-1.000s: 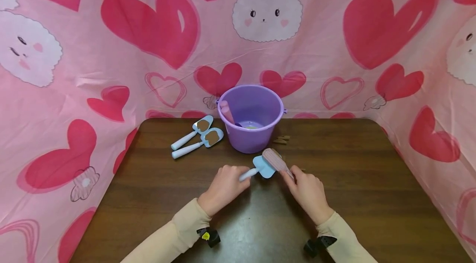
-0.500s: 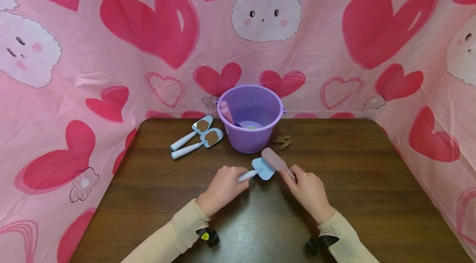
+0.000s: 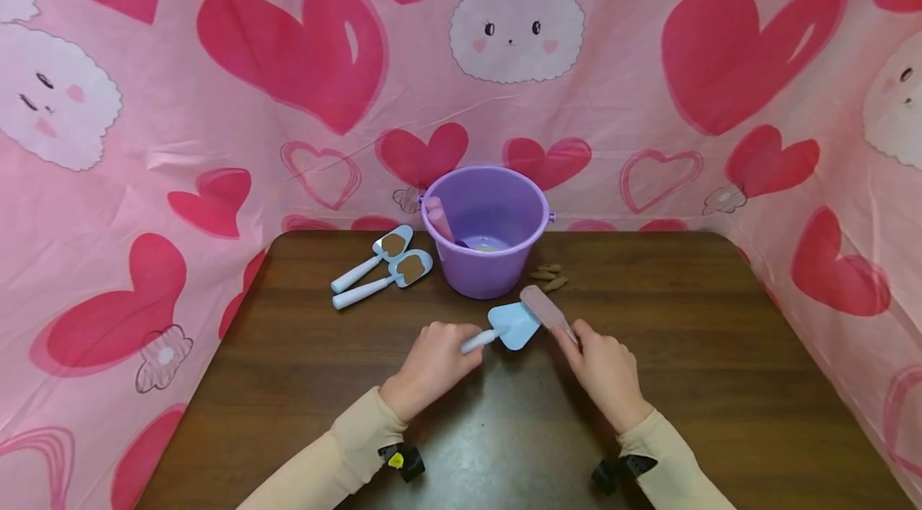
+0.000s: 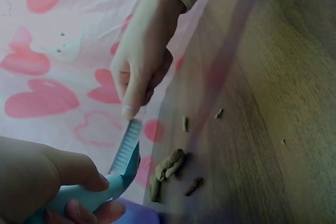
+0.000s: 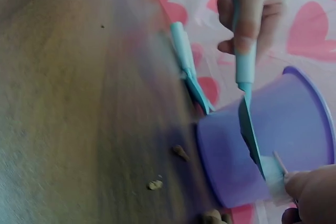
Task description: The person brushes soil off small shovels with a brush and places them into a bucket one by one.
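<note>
My left hand [image 3: 435, 366] grips the white handle of a light-blue trowel [image 3: 514, 326] over the middle of the table. In the right wrist view the trowel's blade [image 5: 249, 127] tilts steeply down. My right hand [image 3: 605, 378] holds a pink brush [image 3: 543, 307] by its handle, its head at the blade's right edge. The left wrist view shows the brush's pale ridged underside [image 4: 127, 142] beside the blade. Several small brown pieces [image 3: 553, 281] lie on the table behind the brush, right of the bucket; the left wrist view shows these brown lumps [image 4: 170, 165] clustered, with smaller bits around.
A purple bucket [image 3: 481, 274] stands at the table's back, with pink handles [image 3: 439, 218] leaning inside. Left of it lie two light-blue trowels [image 3: 410, 266] with white handles and brown patches on their blades. Pink heart-printed cloth [image 3: 619, 110] surrounds the wooden table [image 3: 288, 382].
My right hand has moved the brush slightly right, uncovering more of the trowel's blade. More brown pieces show on the table near the bucket. The left hand stays nearly still.
</note>
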The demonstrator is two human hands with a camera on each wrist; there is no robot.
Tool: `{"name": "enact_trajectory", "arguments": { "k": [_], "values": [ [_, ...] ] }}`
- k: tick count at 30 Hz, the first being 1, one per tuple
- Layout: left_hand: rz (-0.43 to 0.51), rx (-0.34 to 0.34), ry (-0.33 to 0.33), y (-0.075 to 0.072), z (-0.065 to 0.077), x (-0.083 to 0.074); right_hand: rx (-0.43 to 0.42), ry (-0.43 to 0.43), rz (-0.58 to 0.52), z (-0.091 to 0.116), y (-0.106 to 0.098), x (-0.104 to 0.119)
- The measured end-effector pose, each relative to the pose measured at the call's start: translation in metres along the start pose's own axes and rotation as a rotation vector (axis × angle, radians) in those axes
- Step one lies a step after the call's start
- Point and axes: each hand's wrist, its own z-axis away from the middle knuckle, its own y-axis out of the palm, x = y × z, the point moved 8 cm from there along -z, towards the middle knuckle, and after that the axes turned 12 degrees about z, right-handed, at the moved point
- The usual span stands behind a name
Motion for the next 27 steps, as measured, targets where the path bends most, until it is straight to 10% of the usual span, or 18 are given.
{"name": "enact_trajectory", "arguments": {
  "k": [13, 27],
  "values": [
    [-0.018, -0.024, 0.015, 0.0, -0.002, -0.002, -0.023, -0.13, -0.042, 0.003, -0.006, 0.027],
    [0.002, -0.036, 0.023, 0.0, 0.0, -0.003, -0.007, 0.042, -0.065, -0.007, -0.01, -0.002]
  ]
}}
